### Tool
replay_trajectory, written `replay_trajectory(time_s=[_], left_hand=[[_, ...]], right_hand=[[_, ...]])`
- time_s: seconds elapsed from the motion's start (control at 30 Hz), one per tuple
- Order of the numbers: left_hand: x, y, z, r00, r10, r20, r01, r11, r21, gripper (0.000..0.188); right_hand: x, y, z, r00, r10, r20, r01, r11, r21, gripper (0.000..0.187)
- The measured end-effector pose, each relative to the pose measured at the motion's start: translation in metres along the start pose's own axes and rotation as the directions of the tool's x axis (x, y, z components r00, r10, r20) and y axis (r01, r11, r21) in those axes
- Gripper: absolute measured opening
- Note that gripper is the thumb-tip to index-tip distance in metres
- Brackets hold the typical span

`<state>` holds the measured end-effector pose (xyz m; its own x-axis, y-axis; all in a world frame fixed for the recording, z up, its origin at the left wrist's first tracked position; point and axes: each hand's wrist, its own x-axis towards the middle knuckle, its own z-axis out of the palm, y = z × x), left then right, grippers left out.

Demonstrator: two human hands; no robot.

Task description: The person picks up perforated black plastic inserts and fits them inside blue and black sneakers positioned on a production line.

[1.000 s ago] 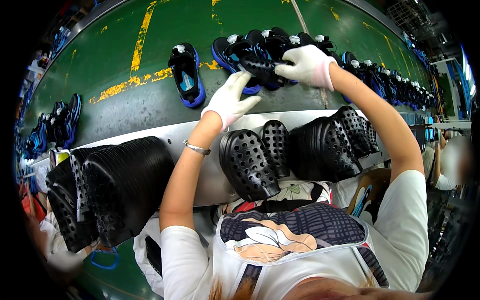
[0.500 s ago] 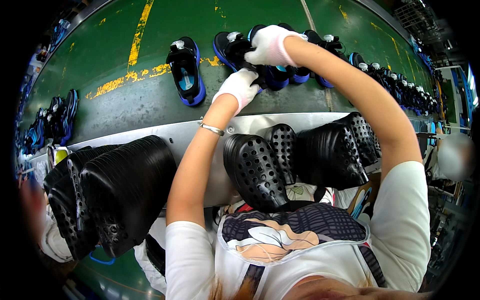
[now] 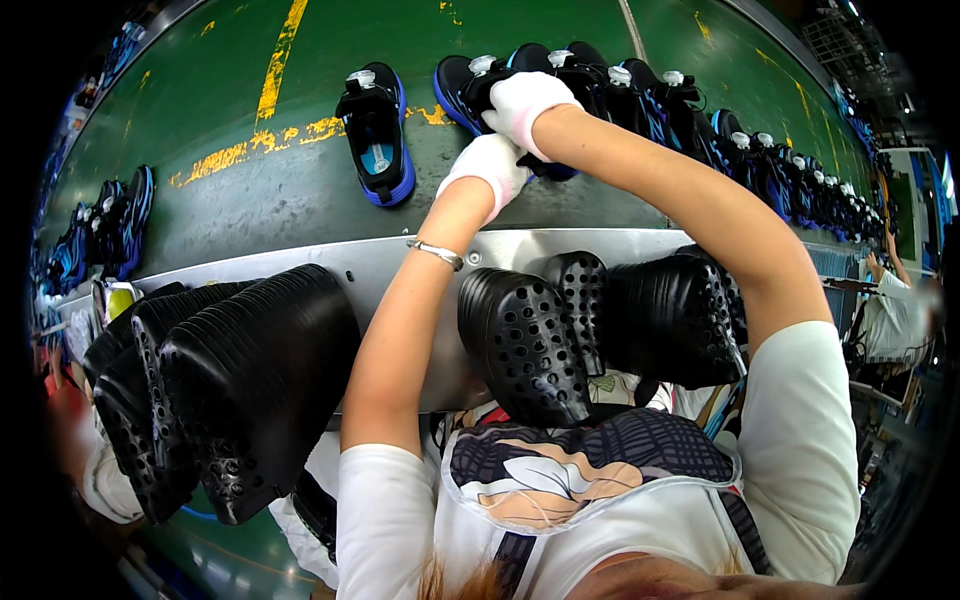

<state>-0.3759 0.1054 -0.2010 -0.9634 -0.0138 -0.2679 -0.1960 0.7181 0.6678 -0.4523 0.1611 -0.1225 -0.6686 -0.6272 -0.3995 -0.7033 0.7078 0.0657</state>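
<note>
Both my hands wear white gloves with pink cuffs and work close together on a black sneaker [image 3: 456, 92] with a blue sole. My right hand [image 3: 527, 108] grips the sneaker's upper from above, its fingers curled. Against the heel end, my left hand [image 3: 488, 170] is closed, and its fingertips are partly hidden. The gloves cover much of this sneaker. To its left another black-and-blue sneaker [image 3: 372, 130] stands alone, its light-blue insole visible. Several similar sneakers [image 3: 625, 90] sit side by side just right of my hands.
A green surface [image 3: 230, 90] with worn yellow lines carries the shoes, a long row [image 3: 790, 180] curving away right. Along its near side runs a metal ledge [image 3: 400, 270]. Stacked black perforated shoe-shaped inserts lie left [image 3: 260, 370] and right [image 3: 530, 340]. Another person [image 3: 895, 310] is at far right.
My right hand has come down closer to my left, which has shifted slightly right. Both stay on the same sneaker. The whole view has moved a little.
</note>
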Motion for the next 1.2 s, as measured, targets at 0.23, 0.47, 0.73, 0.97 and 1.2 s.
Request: replay_trajectory(time_s=[0.23, 0.47, 0.73, 0.97, 1.2], left_hand=[[0.007, -0.009, 0.001, 0.998, 0.056, 0.041, -0.059, 0.995, 0.077, 0.031], [0.010, -0.005, -0.003, 0.997, -0.025, 0.074, 0.016, 0.993, 0.117, 0.035], [0.014, -0.023, 0.005, 0.993, 0.002, -0.118, -0.001, 1.000, 0.009, 0.039], [-0.031, -0.034, -0.041, 0.971, -0.028, -0.236, 0.116, 0.922, 0.370, 0.047], [-0.038, 0.046, -0.049, 0.902, 0.356, -0.243, -0.214, 0.859, 0.464, 0.052]], right_hand=[[0.017, -0.007, 0.002, 0.997, 0.039, 0.061, -0.042, 0.998, 0.048, 0.024], [0.036, -0.001, 0.019, 0.999, 0.041, 0.019, -0.042, 0.995, 0.091, 0.034], [-0.058, 0.029, -0.021, 0.976, -0.213, -0.033, 0.216, 0.967, 0.133, 0.041], [-0.235, 0.148, -0.017, 0.891, -0.029, -0.453, 0.099, 0.986, 0.133, 0.034], [-0.362, 0.217, 0.067, 0.726, 0.533, -0.435, -0.316, 0.820, 0.477, 0.031]])
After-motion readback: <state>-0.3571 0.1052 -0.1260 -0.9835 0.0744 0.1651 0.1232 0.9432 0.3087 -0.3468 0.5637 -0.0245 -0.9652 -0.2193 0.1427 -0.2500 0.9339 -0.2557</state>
